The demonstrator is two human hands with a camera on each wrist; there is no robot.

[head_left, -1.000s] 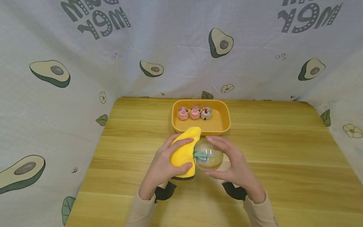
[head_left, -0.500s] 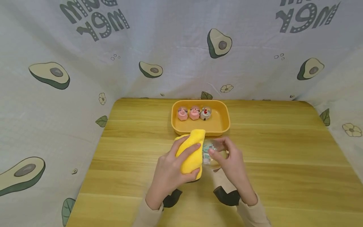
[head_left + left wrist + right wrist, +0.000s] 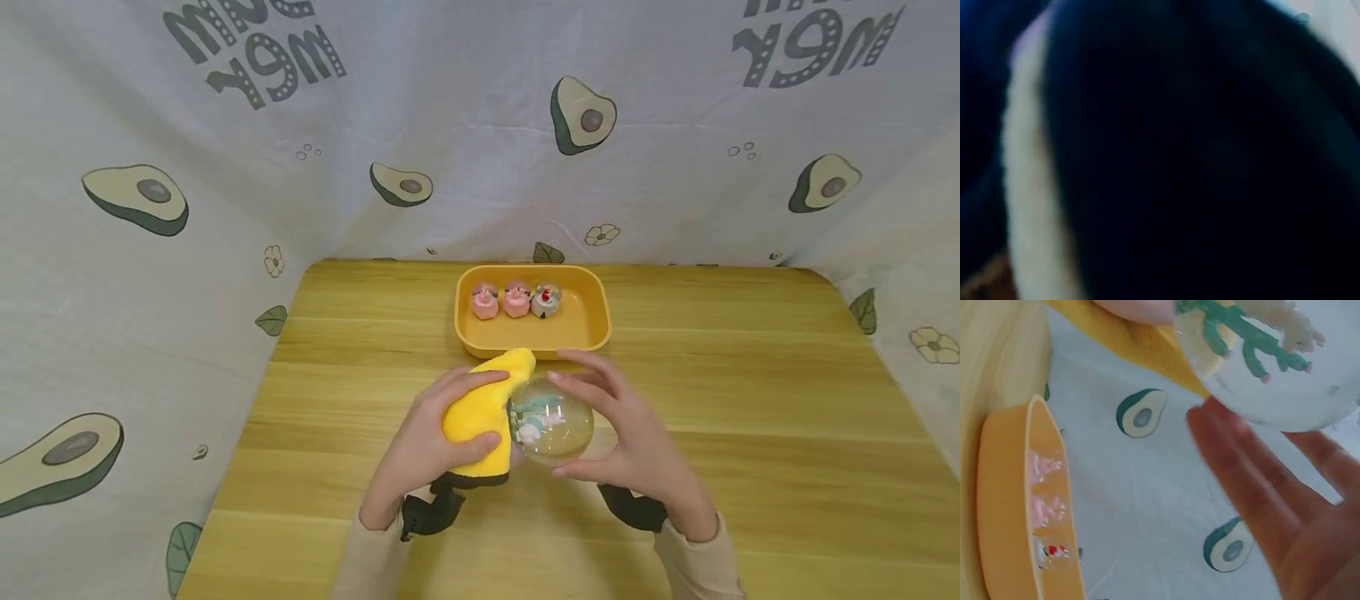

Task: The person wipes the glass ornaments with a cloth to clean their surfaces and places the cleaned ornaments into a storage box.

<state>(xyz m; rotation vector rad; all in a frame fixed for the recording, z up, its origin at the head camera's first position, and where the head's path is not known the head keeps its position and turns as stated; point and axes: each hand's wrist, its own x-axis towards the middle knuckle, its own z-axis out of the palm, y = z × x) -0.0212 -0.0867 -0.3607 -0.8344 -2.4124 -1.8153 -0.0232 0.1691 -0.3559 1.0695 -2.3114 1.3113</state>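
A clear snow globe (image 3: 552,421) lies on its side in the air, with a green cactus-like shape (image 3: 1254,337) and a pale figure inside. My left hand (image 3: 427,442) grips a yellow cloth (image 3: 480,421) with a dark edge, wrapped over the end where the globe's base would be. That base is hidden by the cloth. Around the far side of the glass my right hand (image 3: 630,433) spreads its fingers (image 3: 1235,462), nearly straight, with fingertips at or just off the surface; contact cannot be told. Most of the left wrist view is dark and blurred.
Behind the hands stands a yellow tray (image 3: 592,333), close to the cloth and right fingertips. Two small pink globes (image 3: 485,302) and a white one with red (image 3: 545,302) sit in its left and middle part. A wooden table (image 3: 750,417) meets an avocado-print curtain (image 3: 480,125).
The globe has turned, and the figures inside show a different side. My right hand pinched it half a second ago and now has its fingers spread. The cloth shifted right, then back left.
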